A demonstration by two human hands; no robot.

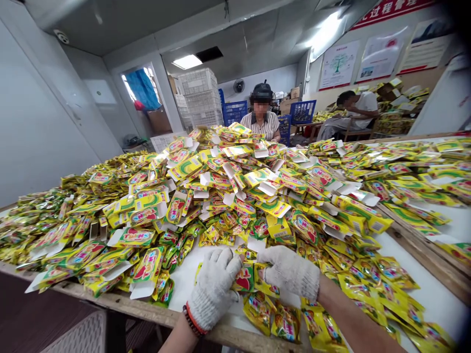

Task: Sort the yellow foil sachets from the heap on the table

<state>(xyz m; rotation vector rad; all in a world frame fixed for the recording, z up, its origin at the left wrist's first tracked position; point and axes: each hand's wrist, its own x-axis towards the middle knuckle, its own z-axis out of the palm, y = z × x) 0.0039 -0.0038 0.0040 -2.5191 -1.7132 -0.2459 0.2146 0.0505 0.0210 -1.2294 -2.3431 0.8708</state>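
Both my hands wear white knit gloves and meet at the near edge of the table (pixel 128 306). My left hand (pixel 215 287) curls round a small yellow carton with a red mark (pixel 245 279). My right hand (pixel 290 272) is closed on yellow sachets (pixel 263 282) pressed against that carton's open end. More loose sachets (pixel 272 318) lie just below my hands. A huge heap of flat yellow-green cartons (pixel 235 181) rises right behind them.
Foil sachets (pixel 44 230) spread across the left of the table, more sachets and cartons (pixel 405 171) on the right. A wooden strip (pixel 423 245) crosses the white top. A person (pixel 262 115) sits opposite, another (pixel 353 110) at back right. White crates (pixel 200 98) and blue crates (pixel 235 112) stand behind.
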